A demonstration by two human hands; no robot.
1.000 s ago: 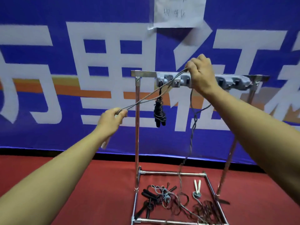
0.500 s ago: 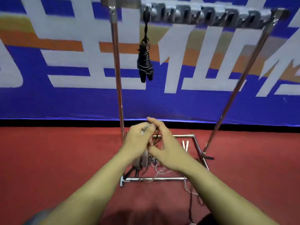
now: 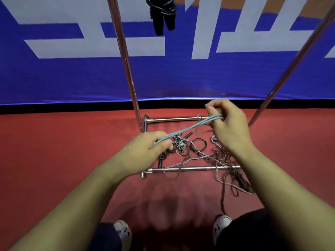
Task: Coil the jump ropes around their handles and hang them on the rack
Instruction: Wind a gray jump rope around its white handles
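Observation:
A light grey-blue jump rope [image 3: 190, 128] runs in several strands between my two hands above the rack's base. My left hand [image 3: 145, 151] grips one end of the strands, its fingers curled round them. Higher and to the right, my right hand [image 3: 228, 125] pinches the other end. A tangle of dark and grey ropes [image 3: 197, 147] with black handles lies on the red floor inside the rack's base frame [image 3: 181, 168]. One coiled black rope [image 3: 163, 13] hangs from the rack at the top edge.
The rack's left upright [image 3: 126, 69] and slanted right upright [image 3: 290, 66] rise on either side of my hands. A blue banner [image 3: 54, 78] stands behind. More rope [image 3: 235, 185] trails over the front bar to the right. My shoes [image 3: 123, 230] are below.
The view has tilted down from the rack's top bar to its base. My hands came down, met over the pile, then drew apart with the grey-blue rope stretched between them.

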